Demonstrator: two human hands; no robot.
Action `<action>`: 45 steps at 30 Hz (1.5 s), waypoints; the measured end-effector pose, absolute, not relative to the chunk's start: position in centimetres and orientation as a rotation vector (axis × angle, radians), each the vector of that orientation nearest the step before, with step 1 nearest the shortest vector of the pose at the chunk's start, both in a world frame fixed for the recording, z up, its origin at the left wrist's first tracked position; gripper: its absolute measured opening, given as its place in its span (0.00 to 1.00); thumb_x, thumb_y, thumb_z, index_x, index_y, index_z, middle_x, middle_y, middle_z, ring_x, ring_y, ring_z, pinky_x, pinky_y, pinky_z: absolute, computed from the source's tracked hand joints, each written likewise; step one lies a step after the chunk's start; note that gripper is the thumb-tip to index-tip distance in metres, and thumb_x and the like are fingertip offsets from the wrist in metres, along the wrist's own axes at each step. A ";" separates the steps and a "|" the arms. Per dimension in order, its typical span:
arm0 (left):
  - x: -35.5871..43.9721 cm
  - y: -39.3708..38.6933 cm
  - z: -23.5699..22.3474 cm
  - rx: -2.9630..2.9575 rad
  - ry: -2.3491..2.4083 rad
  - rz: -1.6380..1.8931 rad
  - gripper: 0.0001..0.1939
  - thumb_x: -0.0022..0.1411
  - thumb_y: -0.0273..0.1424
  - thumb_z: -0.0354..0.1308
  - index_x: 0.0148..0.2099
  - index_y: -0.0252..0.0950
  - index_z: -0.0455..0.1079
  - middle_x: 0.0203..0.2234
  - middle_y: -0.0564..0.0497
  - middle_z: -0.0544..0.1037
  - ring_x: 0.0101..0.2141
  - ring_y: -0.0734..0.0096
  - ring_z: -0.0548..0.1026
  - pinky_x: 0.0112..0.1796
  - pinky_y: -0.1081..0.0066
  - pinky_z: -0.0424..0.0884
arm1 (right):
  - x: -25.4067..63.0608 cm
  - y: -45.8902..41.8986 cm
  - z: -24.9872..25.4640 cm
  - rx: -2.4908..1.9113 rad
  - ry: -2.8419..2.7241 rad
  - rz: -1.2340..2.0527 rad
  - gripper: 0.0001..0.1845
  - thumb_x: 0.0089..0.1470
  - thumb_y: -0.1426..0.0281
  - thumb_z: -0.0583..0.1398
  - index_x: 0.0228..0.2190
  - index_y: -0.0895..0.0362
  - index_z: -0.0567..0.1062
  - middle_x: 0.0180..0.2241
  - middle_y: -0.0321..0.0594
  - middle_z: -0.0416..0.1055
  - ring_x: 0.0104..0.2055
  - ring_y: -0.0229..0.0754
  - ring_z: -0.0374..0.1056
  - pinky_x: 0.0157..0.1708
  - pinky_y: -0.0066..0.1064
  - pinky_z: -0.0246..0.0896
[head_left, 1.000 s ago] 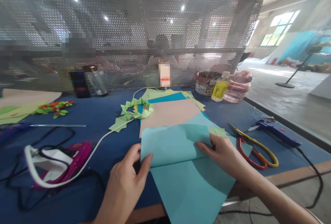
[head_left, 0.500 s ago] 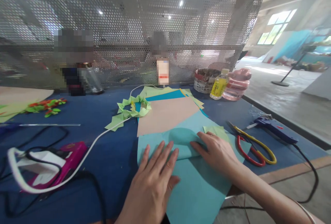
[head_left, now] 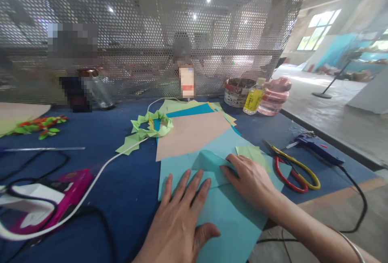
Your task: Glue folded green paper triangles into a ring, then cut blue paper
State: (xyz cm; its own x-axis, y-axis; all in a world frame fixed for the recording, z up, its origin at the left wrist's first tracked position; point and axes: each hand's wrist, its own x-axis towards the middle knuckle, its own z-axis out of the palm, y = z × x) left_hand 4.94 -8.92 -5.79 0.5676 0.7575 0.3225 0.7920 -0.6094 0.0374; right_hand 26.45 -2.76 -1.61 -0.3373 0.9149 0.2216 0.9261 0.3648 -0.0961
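A sheet of light blue paper (head_left: pixel 230 218) lies on the table with its far part folded over toward me. My left hand (head_left: pixel 182 214) presses flat on the fold, fingers spread and thumb out to the side. At the right end of the flap, my right hand (head_left: pixel 250 178) grips the paper between thumb and fingers. The flap bulges upward between the two hands. Under and beyond it are a beige sheet (head_left: pixel 190 131) and darker blue paper (head_left: pixel 190 110). A small light green piece (head_left: pixel 253 155) lies beside my right hand.
Scissors (head_left: pixel 297 170) with red and yellow handles and a blue glue gun (head_left: pixel 321 149) lie right. A green paper ring (head_left: pixel 139 123), white cable (head_left: pixel 103 170) and magenta device (head_left: pixel 69 190) are left. A basket (head_left: pixel 238 93), yellow-labelled bottle (head_left: pixel 254 98) and pink bottle (head_left: pixel 274 97) stand behind.
My left hand has gone from holding the flap's left edge to lying flat on it. The flap is pressed flatter, and my right hand has shifted slightly inward. The view has drifted right.
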 end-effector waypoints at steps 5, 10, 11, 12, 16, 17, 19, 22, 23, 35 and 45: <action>5.0 -8.9 -5.8 -2.676 -1.344 -0.422 0.37 0.66 0.50 0.43 0.70 0.40 0.38 0.66 0.47 0.50 0.63 0.44 0.52 0.56 0.38 0.53 | 26.3 -2.8 -1.5 -1.648 -2.393 -0.041 0.11 0.61 0.66 0.51 0.29 0.56 0.66 0.26 0.39 0.70 0.28 0.42 0.68 0.26 0.28 0.48; 4.9 -8.8 -5.7 -2.703 -1.353 -0.418 0.38 0.65 0.51 0.43 0.70 0.40 0.38 0.66 0.47 0.50 0.63 0.44 0.51 0.56 0.39 0.54 | 26.2 -2.8 -1.6 -1.657 -2.401 -0.057 0.10 0.62 0.66 0.50 0.30 0.56 0.66 0.26 0.40 0.71 0.28 0.42 0.69 0.25 0.28 0.47; 4.9 -8.7 -5.7 -2.708 -1.354 -0.404 0.38 0.65 0.51 0.43 0.70 0.40 0.37 0.66 0.48 0.49 0.64 0.45 0.51 0.57 0.40 0.54 | 26.2 -2.7 -1.7 -1.652 -2.403 -0.060 0.10 0.61 0.66 0.51 0.30 0.56 0.66 0.26 0.40 0.72 0.28 0.43 0.69 0.25 0.28 0.48; 4.8 -8.7 -5.6 -2.712 -1.355 -0.388 0.38 0.65 0.51 0.43 0.70 0.40 0.37 0.66 0.48 0.48 0.64 0.45 0.50 0.57 0.40 0.54 | 26.2 -2.7 -1.7 -1.649 -2.403 -0.062 0.10 0.61 0.66 0.51 0.30 0.56 0.67 0.26 0.40 0.72 0.28 0.43 0.69 0.25 0.28 0.48; 4.8 -8.6 -5.6 -2.725 -1.351 -0.355 0.40 0.64 0.53 0.42 0.70 0.39 0.36 0.67 0.48 0.46 0.64 0.44 0.49 0.57 0.41 0.54 | 26.2 -2.8 -1.7 -1.674 -2.384 -0.024 0.08 0.60 0.66 0.52 0.31 0.56 0.67 0.28 0.41 0.73 0.29 0.44 0.70 0.25 0.29 0.49; 4.9 -8.7 -5.6 -2.728 -1.351 -0.353 0.41 0.64 0.54 0.42 0.70 0.39 0.36 0.67 0.48 0.46 0.64 0.44 0.49 0.57 0.41 0.54 | 26.3 -2.8 -1.8 -1.684 -2.370 -0.006 0.07 0.60 0.66 0.53 0.33 0.56 0.67 0.29 0.41 0.74 0.30 0.44 0.70 0.26 0.29 0.50; 4.9 -8.7 -5.6 -2.726 -1.364 -0.348 0.41 0.63 0.55 0.42 0.70 0.39 0.37 0.67 0.48 0.45 0.64 0.44 0.48 0.57 0.41 0.53 | 26.6 -2.6 -1.8 -1.692 -2.331 0.042 0.08 0.59 0.66 0.54 0.38 0.57 0.67 0.32 0.43 0.75 0.31 0.45 0.71 0.26 0.29 0.51; 5.0 -8.8 -5.6 -2.715 -1.391 -0.319 0.41 0.63 0.56 0.40 0.70 0.41 0.38 0.67 0.49 0.45 0.64 0.45 0.48 0.58 0.41 0.51 | 27.5 -2.0 -1.7 -1.647 -2.281 0.164 0.12 0.58 0.66 0.54 0.43 0.58 0.65 0.29 0.40 0.74 0.29 0.44 0.69 0.26 0.30 0.52; 5.0 -8.8 -5.6 -2.714 -1.392 -0.306 0.41 0.63 0.56 0.40 0.70 0.41 0.37 0.67 0.49 0.44 0.64 0.45 0.48 0.58 0.42 0.51 | 27.8 -1.8 -1.6 -1.620 -2.270 0.222 0.13 0.58 0.66 0.55 0.44 0.57 0.65 0.27 0.37 0.72 0.27 0.43 0.68 0.26 0.29 0.53; 4.9 -8.5 -6.0 -2.667 -1.323 -0.319 0.42 0.62 0.57 0.41 0.70 0.40 0.38 0.66 0.47 0.46 0.64 0.45 0.51 0.56 0.43 0.54 | 29.0 -0.8 -1.3 -1.515 -2.223 0.447 0.14 0.52 0.70 0.60 0.43 0.56 0.69 0.24 0.30 0.68 0.25 0.36 0.64 0.27 0.27 0.56; 4.9 -8.6 -5.6 -2.710 -1.362 -0.340 0.41 0.60 0.58 0.43 0.69 0.49 0.37 0.67 0.48 0.47 0.63 0.43 0.51 0.54 0.39 0.57 | 29.2 -2.4 -1.6 -1.509 -2.289 0.241 0.25 0.55 0.73 0.58 0.54 0.60 0.63 0.28 0.36 0.70 0.28 0.40 0.68 0.30 0.32 0.64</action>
